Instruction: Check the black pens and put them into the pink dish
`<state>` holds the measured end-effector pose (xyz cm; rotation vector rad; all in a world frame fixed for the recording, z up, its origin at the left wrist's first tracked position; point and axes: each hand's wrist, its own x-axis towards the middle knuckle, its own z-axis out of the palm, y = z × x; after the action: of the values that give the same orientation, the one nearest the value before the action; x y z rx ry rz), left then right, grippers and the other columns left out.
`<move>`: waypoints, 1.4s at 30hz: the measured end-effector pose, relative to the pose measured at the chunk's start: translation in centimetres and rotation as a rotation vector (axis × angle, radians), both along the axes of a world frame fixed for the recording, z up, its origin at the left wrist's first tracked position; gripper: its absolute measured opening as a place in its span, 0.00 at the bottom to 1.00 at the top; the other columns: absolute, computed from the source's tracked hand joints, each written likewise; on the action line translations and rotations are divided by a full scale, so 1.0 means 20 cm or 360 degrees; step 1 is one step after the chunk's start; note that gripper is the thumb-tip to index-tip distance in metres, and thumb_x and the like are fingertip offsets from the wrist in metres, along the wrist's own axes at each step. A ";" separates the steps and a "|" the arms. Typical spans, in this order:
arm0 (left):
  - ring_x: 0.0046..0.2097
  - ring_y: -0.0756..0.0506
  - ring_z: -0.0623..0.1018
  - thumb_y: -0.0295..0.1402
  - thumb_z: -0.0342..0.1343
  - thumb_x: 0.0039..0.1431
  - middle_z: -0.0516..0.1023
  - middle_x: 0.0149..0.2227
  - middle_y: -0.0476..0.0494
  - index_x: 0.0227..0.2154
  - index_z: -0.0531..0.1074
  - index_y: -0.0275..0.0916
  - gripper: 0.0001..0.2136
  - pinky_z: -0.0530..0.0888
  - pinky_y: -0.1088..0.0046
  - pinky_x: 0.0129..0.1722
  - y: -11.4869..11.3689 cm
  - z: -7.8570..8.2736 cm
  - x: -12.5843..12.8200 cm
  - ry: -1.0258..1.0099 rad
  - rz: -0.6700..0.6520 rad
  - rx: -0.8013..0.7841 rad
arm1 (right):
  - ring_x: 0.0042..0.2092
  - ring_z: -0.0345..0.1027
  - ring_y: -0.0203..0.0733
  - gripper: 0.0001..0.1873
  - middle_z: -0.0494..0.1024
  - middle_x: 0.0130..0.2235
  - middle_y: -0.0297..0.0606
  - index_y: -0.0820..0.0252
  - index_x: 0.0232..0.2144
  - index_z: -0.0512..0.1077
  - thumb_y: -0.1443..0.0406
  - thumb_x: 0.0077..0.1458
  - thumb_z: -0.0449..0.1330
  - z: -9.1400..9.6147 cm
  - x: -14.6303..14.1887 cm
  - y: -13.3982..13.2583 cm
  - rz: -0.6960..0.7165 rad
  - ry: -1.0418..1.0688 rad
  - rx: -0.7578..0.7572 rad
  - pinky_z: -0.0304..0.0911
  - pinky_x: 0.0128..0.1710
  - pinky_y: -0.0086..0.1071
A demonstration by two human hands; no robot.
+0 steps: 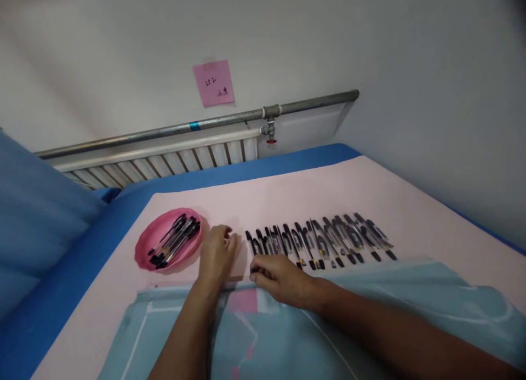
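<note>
The left hand (217, 256) is laid palm down on the pink sheet (287, 199), with the fingers extended and only slightly spread; nothing is held in it. It is positioned between the pink dish (143, 248) and the row of black pens (324, 240), near both and touching neither.

The right hand (283, 278) is placed at the left end of the row, at the near tips of the leftmost pens. Its fingers (258, 270) are curled and drawn closely together against those tips. Whether a pen is actually gripped cannot be told, as the contact point is covered by the fingers.

The row is arranged across the middle of the sheet, with the pens side by side and slightly tilted. A small bundle of black pens (175, 240) is contained in the dish, to the left of the row.

Both forearms are rested on a light blue cloth (411, 292) along the near edge. The sheet is spread over a blue table surface (82, 265). A radiator (164, 163), a metal pipe (312, 103) and a pink note (213, 83) are seen at the wall.
</note>
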<state>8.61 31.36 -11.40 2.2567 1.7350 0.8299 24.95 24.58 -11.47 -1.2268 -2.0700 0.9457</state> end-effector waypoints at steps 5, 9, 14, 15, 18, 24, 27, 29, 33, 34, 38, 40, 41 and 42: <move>0.34 0.47 0.71 0.38 0.48 0.53 0.72 0.32 0.44 0.33 0.68 0.37 0.10 0.64 0.72 0.33 -0.04 -0.04 0.15 0.0168 -0.0067 -0.0281 | 0.24 0.55 0.30 0.05 0.66 0.23 0.30 0.62 0.22 0.63 0.70 0.49 0.51 -0.01 0.00 0.00 0.0101 -0.0119 0.0104 0.46 0.24 0.24; 0.36 0.45 0.72 0.39 0.48 0.52 0.73 0.34 0.42 0.34 0.68 0.36 0.12 0.63 0.72 0.33 -0.03 -0.02 0.15 0.0321 0.0006 -0.0505 | 0.25 0.56 0.30 0.05 0.66 0.24 0.30 0.62 0.23 0.64 0.71 0.49 0.51 0.00 0.00 0.00 0.0104 -0.0118 0.0101 0.47 0.24 0.24; 0.36 0.42 0.74 0.39 0.45 0.52 0.75 0.32 0.39 0.30 0.70 0.35 0.14 0.63 0.71 0.31 -0.04 0.03 0.13 0.0452 0.0065 -0.0650 | 0.26 0.57 0.31 0.05 0.67 0.24 0.31 0.61 0.24 0.64 0.70 0.50 0.51 0.01 0.00 0.00 0.0124 -0.0119 0.0101 0.48 0.25 0.24; 0.37 0.41 0.74 0.40 0.45 0.52 0.76 0.32 0.37 0.30 0.70 0.35 0.14 0.63 0.70 0.31 -0.04 0.04 0.13 0.0477 0.0073 -0.0661 | 0.25 0.57 0.31 0.05 0.67 0.24 0.31 0.61 0.24 0.64 0.70 0.50 0.50 0.00 0.00 0.00 0.0118 -0.0122 0.0102 0.48 0.24 0.24; 0.37 0.39 0.74 0.38 0.45 0.50 0.76 0.33 0.33 0.32 0.71 0.33 0.15 0.64 0.69 0.31 -0.04 0.05 0.16 0.0543 0.0115 -0.0655 | 0.26 0.57 0.31 0.05 0.67 0.24 0.31 0.61 0.24 0.65 0.70 0.49 0.50 -0.01 0.00 0.00 0.0102 -0.0124 0.0102 0.49 0.25 0.24; 0.36 0.40 0.75 0.35 0.48 0.46 0.77 0.30 0.33 0.28 0.72 0.34 0.12 0.65 0.70 0.31 -0.01 0.04 0.12 0.0380 0.0198 -0.0692 | 0.26 0.58 0.31 0.05 0.67 0.24 0.30 0.61 0.23 0.64 0.70 0.49 0.50 -0.02 -0.01 0.00 -0.0029 -0.0047 0.0033 0.50 0.25 0.25; 0.25 0.46 0.72 0.35 0.48 0.45 0.73 0.22 0.43 0.22 0.68 0.36 0.09 0.64 0.73 0.24 -0.01 0.04 0.06 -0.0247 0.0169 -0.0842 | 0.25 0.57 0.31 0.03 0.65 0.23 0.29 0.61 0.26 0.64 0.67 0.50 0.51 -0.02 -0.01 0.02 -0.0277 0.0101 -0.0092 0.50 0.24 0.24; 0.20 0.51 0.67 0.35 0.48 0.46 0.67 0.17 0.50 0.20 0.65 0.37 0.08 0.61 0.76 0.20 -0.02 0.03 0.05 -0.0829 0.0050 -0.0982 | 0.24 0.58 0.30 0.04 0.65 0.24 0.29 0.60 0.31 0.63 0.65 0.51 0.53 -0.02 -0.01 0.03 -0.0415 0.0265 -0.0187 0.51 0.22 0.24; 0.19 0.54 0.65 0.34 0.53 0.43 0.65 0.18 0.53 0.22 0.65 0.36 0.07 0.61 0.79 0.19 -0.06 0.04 0.09 -0.1436 -0.0327 -0.1217 | 0.20 0.57 0.28 0.11 0.64 0.25 0.28 0.59 0.38 0.61 0.63 0.50 0.54 -0.02 -0.02 0.03 -0.0453 0.0610 -0.0436 0.52 0.18 0.23; 0.20 0.54 0.65 0.34 0.54 0.43 0.66 0.19 0.52 0.23 0.65 0.35 0.07 0.62 0.79 0.19 -0.07 0.04 0.10 -0.1440 -0.0429 -0.1281 | 0.20 0.57 0.28 0.10 0.64 0.24 0.27 0.59 0.37 0.61 0.64 0.50 0.54 -0.02 -0.03 0.04 -0.0450 0.0660 -0.0485 0.52 0.18 0.22; 0.23 0.54 0.67 0.37 0.53 0.47 0.67 0.22 0.51 0.25 0.66 0.35 0.09 0.64 0.78 0.23 -0.08 0.03 0.12 -0.1298 -0.0669 -0.1294 | 0.18 0.55 0.26 0.05 0.62 0.21 0.25 0.59 0.29 0.59 0.67 0.48 0.53 -0.02 -0.01 0.05 -0.0511 0.0734 -0.0510 0.51 0.16 0.21; 0.23 0.53 0.66 0.36 0.51 0.48 0.67 0.22 0.51 0.26 0.66 0.35 0.08 0.64 0.78 0.24 -0.07 0.01 0.12 -0.1132 -0.0602 -0.1157 | 0.17 0.54 0.26 0.04 0.61 0.20 0.24 0.59 0.30 0.60 0.67 0.48 0.53 -0.01 0.00 0.06 -0.0571 0.0788 -0.0480 0.50 0.15 0.21; 0.24 0.53 0.66 0.35 0.51 0.48 0.67 0.23 0.51 0.26 0.66 0.36 0.07 0.64 0.78 0.24 -0.07 0.00 0.12 -0.0994 -0.0533 -0.1074 | 0.17 0.54 0.26 0.05 0.61 0.20 0.24 0.59 0.31 0.60 0.67 0.48 0.53 -0.01 0.01 0.07 -0.0603 0.0819 -0.0470 0.50 0.15 0.21; 0.24 0.53 0.66 0.33 0.51 0.47 0.68 0.23 0.52 0.26 0.66 0.36 0.06 0.63 0.78 0.24 -0.06 -0.01 0.12 -0.0821 -0.0459 -0.0995 | 0.16 0.54 0.26 0.06 0.60 0.19 0.23 0.59 0.32 0.60 0.67 0.47 0.53 0.00 0.01 0.07 -0.0629 0.0844 -0.0466 0.51 0.15 0.21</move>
<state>10.97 30.11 -11.64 1.6343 1.1784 0.6158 25.24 26.01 -11.51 -1.2893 -1.2566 1.2428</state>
